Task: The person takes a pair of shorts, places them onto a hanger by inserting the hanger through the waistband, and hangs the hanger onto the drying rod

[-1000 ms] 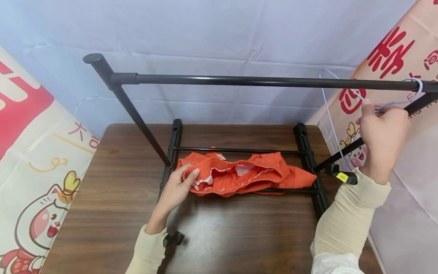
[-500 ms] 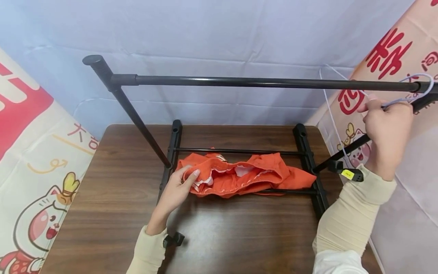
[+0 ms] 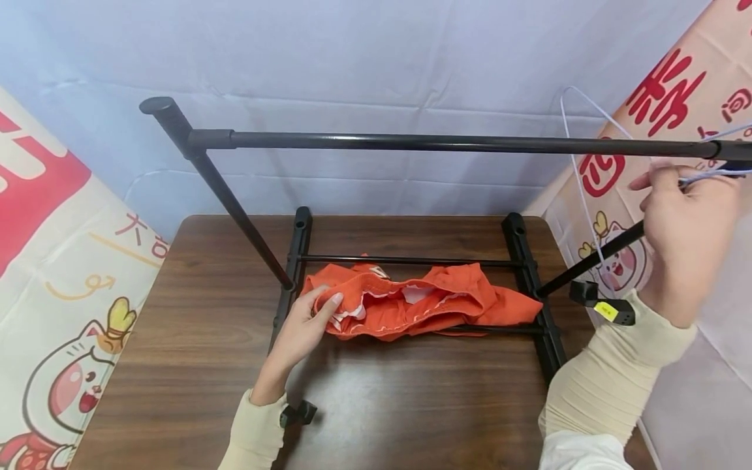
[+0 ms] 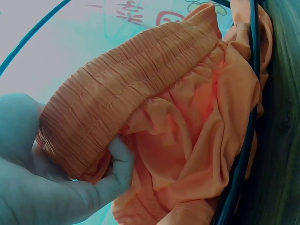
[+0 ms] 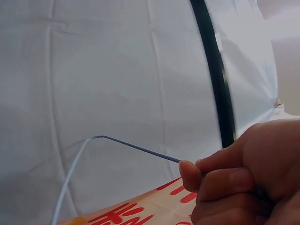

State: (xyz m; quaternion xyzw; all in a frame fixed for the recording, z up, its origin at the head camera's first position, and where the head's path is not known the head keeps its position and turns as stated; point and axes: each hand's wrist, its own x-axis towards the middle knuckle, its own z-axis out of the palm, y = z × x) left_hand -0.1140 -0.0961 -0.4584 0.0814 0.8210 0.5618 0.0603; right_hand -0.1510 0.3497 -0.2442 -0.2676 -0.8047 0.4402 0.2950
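Note:
Orange shorts [image 3: 437, 303] with a gathered elastic waistband lie bunched over the low bars of a black rack. At the left end of the waistband, my left hand [image 3: 302, 326] pinches the cloth between thumb and fingers; the left wrist view shows fingers curled round the waistband [image 4: 126, 89]. My right hand [image 3: 690, 222] is raised at the right, just below the rack's top bar [image 3: 411, 141]. It grips a thin pale-violet wire hanger [image 5: 140, 149] with curled fingers. One bent end of the hanger sticks out leftward behind the bar; its hook end runs out of the head view.
The rack's slanted left post [image 3: 235, 209] and right post [image 3: 608, 256] rise from black feet on a brown wooden table [image 3: 376, 405]. A pale cloth backdrop [image 3: 352, 59] hangs behind. Printed banners stand at the left [image 3: 53, 274] and right [image 3: 652, 111].
My right hand has moved to the right with the hanger, and its hook loop has slid out past the rack's right end. The left hand and the shorts have stayed in place.

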